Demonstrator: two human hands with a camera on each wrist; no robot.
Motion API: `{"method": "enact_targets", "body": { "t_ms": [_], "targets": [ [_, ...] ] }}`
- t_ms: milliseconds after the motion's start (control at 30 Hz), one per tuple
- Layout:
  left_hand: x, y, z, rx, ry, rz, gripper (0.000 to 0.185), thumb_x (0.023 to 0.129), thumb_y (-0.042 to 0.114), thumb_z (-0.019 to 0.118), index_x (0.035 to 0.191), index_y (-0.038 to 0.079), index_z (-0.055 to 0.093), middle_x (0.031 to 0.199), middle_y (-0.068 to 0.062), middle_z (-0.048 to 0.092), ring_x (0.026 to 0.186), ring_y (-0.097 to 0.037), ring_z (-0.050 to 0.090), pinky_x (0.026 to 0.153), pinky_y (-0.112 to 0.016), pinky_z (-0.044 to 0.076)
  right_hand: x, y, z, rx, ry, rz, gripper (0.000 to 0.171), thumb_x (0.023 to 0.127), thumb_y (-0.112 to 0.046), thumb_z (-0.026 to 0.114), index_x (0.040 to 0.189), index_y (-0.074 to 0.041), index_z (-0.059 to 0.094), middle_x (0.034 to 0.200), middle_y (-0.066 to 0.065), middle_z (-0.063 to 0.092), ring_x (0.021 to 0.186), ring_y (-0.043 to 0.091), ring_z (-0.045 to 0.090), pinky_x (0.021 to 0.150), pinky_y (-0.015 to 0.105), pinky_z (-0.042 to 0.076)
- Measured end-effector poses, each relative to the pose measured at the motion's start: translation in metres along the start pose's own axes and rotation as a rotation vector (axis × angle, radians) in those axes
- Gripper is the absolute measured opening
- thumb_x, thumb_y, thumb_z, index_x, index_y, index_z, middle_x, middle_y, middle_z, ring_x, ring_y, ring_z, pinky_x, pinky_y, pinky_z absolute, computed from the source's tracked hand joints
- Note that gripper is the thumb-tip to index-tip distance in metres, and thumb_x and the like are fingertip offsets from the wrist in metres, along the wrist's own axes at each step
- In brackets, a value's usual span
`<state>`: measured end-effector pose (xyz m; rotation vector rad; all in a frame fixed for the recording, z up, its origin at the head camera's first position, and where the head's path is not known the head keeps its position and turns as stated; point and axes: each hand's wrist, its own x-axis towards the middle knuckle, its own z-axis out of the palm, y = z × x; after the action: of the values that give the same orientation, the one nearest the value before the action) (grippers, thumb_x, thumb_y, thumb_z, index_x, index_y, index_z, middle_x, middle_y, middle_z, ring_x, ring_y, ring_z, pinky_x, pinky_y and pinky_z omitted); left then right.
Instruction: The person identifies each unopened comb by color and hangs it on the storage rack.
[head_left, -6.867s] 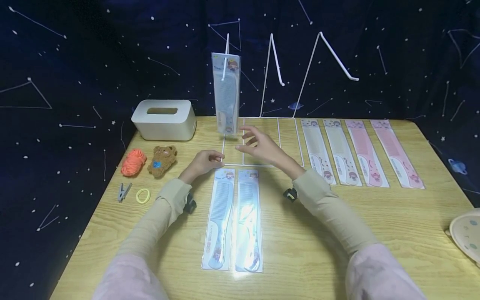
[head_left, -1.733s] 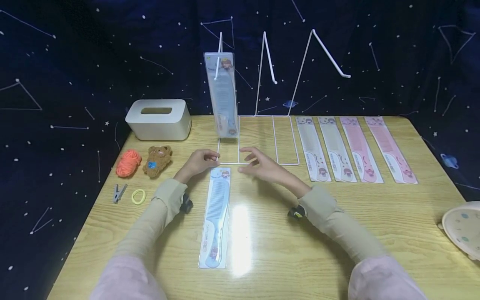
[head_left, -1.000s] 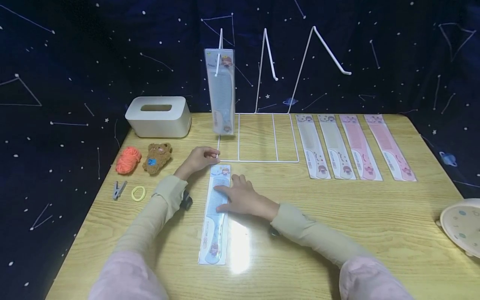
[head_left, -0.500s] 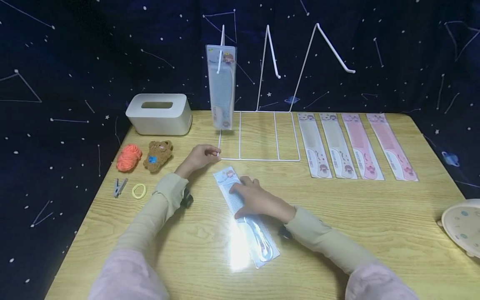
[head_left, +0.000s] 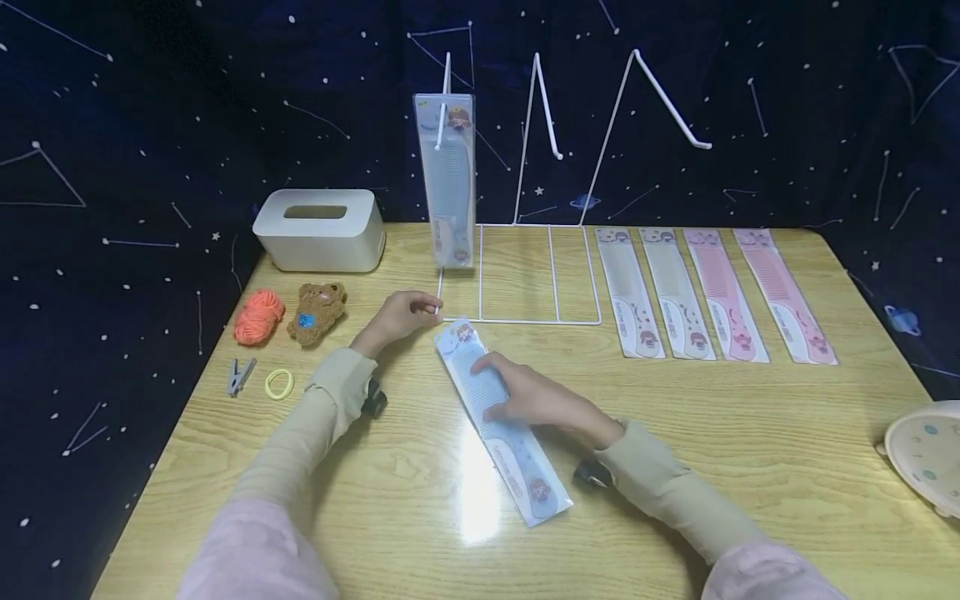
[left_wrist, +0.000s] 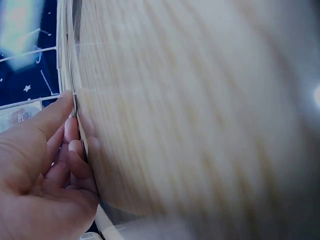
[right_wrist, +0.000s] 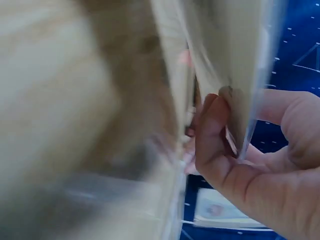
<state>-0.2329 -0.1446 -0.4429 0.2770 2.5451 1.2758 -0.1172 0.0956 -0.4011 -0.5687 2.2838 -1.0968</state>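
Observation:
A white wire rack stands at the back of the wooden table, and blue packaged combs hang from its left hook. My left hand pinches the rack's front left corner wire. My right hand grips another blue packaged comb, which lies slantwise with its top end near the rack's front edge. In the right wrist view my fingers curl round the pack's edge, thumb on the other side.
Two pale packaged combs and two pink ones lie in a row right of the rack. A white tissue box, orange yarn, plush bear, clip and yellow hair tie lie left. A plate is at the right edge.
One of two blue packs on the table has gone to the hook. My right hand dropped onto the remaining pack, swung it slantwise and took hold of it. My left hand stayed on the rack corner.

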Motion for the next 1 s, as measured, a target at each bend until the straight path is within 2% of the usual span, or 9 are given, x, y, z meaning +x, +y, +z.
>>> {"method": "enact_targets", "body": {
  "t_ms": [167, 267, 333, 467, 600, 767, 1000],
  "targets": [
    [0.002, -0.004, -0.001, 0.015, -0.008, 0.001, 0.028, 0.087, 0.007, 0.063, 0.114, -0.004, 0.063, 0.106, -0.017, 0.064, 0.098, -0.027, 0.057, 0.091, -0.038, 0.046, -0.004, -0.021, -0.020, 0.015, 0.118, -0.135, 0.062, 0.083, -0.001, 0.068, 0.134, -0.013, 0.035, 0.114, 0.023, 0.055, 0.085, 0.025, 0.061, 0.064, 0.031, 0.054],
    [0.001, -0.004, -0.001, 0.013, -0.012, 0.002, 0.030, 0.087, 0.012, 0.066, 0.113, -0.003, 0.063, 0.106, -0.016, 0.064, 0.098, -0.027, 0.057, 0.092, -0.038, 0.045, -0.003, -0.036, -0.035, 0.051, 0.197, -0.234, 0.065, 0.081, 0.004, 0.065, 0.135, -0.011, 0.032, 0.119, 0.025, 0.052, 0.092, 0.031, 0.061, 0.067, 0.033, 0.055],
    [0.001, -0.004, -0.001, 0.011, -0.015, 0.008, 0.032, 0.088, 0.016, 0.067, 0.114, -0.002, 0.064, 0.105, -0.014, 0.064, 0.098, -0.026, 0.057, 0.093, -0.037, 0.045, -0.003, -0.048, -0.044, 0.112, 0.235, -0.292, 0.068, 0.080, 0.008, 0.063, 0.137, -0.010, 0.029, 0.123, 0.027, 0.049, 0.100, 0.035, 0.059, 0.072, 0.036, 0.056],
    [-0.001, -0.002, 0.001, 0.004, -0.020, 0.006, 0.032, 0.089, 0.016, 0.067, 0.116, 0.001, 0.064, 0.105, -0.014, 0.064, 0.097, -0.025, 0.057, 0.091, -0.037, 0.045, -0.001, -0.071, -0.062, 0.182, 0.301, -0.379, 0.071, 0.081, 0.011, 0.060, 0.139, -0.008, 0.025, 0.134, 0.025, 0.040, 0.108, 0.038, 0.054, 0.077, 0.042, 0.055],
    [-0.002, 0.000, 0.002, 0.001, -0.022, -0.007, 0.032, 0.089, 0.016, 0.067, 0.117, 0.002, 0.064, 0.106, -0.014, 0.064, 0.097, -0.025, 0.058, 0.090, -0.037, 0.045, 0.001, -0.089, -0.076, 0.157, 0.347, -0.437, 0.072, 0.081, 0.011, 0.059, 0.141, -0.008, 0.025, 0.137, 0.021, 0.037, 0.106, 0.036, 0.054, 0.076, 0.043, 0.055],
    [-0.001, 0.000, 0.002, 0.000, -0.018, 0.006, 0.033, 0.088, 0.016, 0.068, 0.117, 0.001, 0.064, 0.106, -0.014, 0.064, 0.097, -0.025, 0.058, 0.089, -0.036, 0.045, 0.003, -0.102, -0.085, 0.088, 0.371, -0.445, 0.073, 0.082, 0.010, 0.059, 0.143, -0.010, 0.025, 0.141, 0.020, 0.034, 0.105, 0.034, 0.055, 0.075, 0.043, 0.055],
    [0.001, -0.001, -0.001, 0.002, -0.014, 0.003, 0.033, 0.088, 0.015, 0.068, 0.117, 0.001, 0.064, 0.105, -0.014, 0.064, 0.095, -0.025, 0.058, 0.088, -0.035, 0.046, 0.014, -0.103, -0.092, 0.001, 0.408, -0.360, 0.074, 0.084, 0.006, 0.059, 0.146, -0.015, 0.024, 0.145, 0.018, 0.032, 0.107, 0.036, 0.054, 0.076, 0.046, 0.055]
  ]
}}
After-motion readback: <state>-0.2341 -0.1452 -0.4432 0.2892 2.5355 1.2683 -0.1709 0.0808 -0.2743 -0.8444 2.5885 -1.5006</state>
